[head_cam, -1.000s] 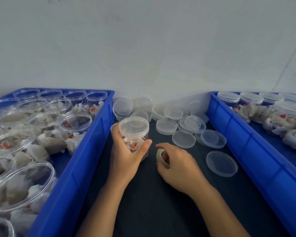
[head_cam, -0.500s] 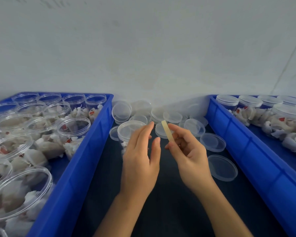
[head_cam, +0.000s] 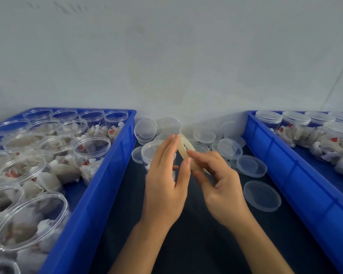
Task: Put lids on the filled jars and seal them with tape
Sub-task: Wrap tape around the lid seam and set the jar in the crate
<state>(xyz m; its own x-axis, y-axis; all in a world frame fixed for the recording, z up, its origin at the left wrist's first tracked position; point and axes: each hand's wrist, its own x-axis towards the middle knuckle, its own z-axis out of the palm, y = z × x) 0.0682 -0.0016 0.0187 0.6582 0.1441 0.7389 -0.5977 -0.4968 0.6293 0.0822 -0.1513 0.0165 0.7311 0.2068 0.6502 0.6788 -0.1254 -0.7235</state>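
A pale roll of tape (head_cam: 184,149) is raised over the dark table, edge-on to me. My right hand (head_cam: 220,180) pinches its lower part between thumb and fingers. My left hand (head_cam: 164,175) is held up beside it with straight fingers, their tips touching the roll's top edge. A lidded jar (head_cam: 150,150) filled with white packets stands just behind my left hand, mostly hidden by it.
A blue bin (head_cam: 99,182) on the left holds several open filled jars (head_cam: 91,149). A blue bin (head_cam: 285,165) on the right holds lidded jars (head_cam: 268,118). Loose clear lids (head_cam: 261,195) lie on the dark table (head_cam: 196,244) between the bins, piled toward the wall.
My left hand let go of the lidded jar and rose to the tape. My right hand lifted the tape roll off the table and brought it up in front of the jar.
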